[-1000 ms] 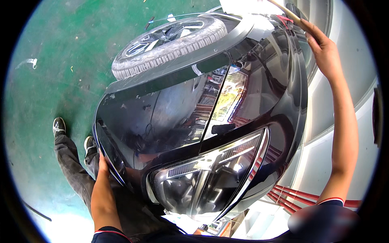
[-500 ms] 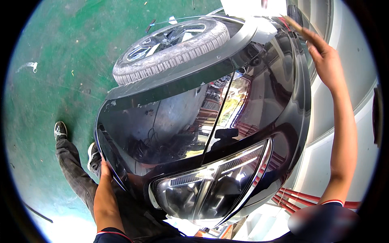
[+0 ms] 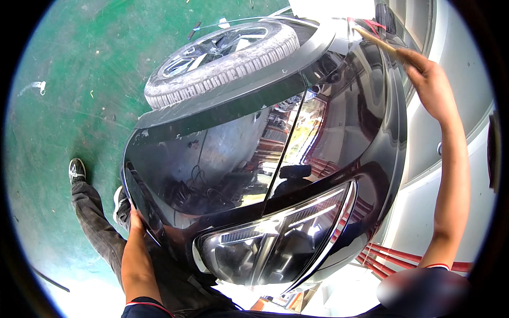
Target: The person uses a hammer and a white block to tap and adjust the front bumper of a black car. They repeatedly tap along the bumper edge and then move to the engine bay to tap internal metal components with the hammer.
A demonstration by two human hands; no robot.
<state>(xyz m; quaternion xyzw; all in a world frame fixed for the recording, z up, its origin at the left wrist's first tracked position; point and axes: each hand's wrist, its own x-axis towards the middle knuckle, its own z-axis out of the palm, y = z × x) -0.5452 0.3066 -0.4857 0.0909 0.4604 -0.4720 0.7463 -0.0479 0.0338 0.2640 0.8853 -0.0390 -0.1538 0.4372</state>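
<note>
Slim tan stick (image 3: 376,40), perhaps wooden, aslant; glossy black car (image 3: 222,153) just beside

bright | floor (image 3: 93,297) white-out lower left | reflections on car (image 3: 228,153) | fisheye bend, dark corners | blur lower right

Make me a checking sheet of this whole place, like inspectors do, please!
Surface: green floor, scuffed.
Things: dark, shiny car, its lamp and wheel in view.
Clutter: white scrap on the floor, far left.
Hands: right hand holds a tan stick; left hand rests at the car's edge.
Cables: dark strip, lower left; maybe a cable, can't tell.
Surroundings: red pipes, lower right.
</note>
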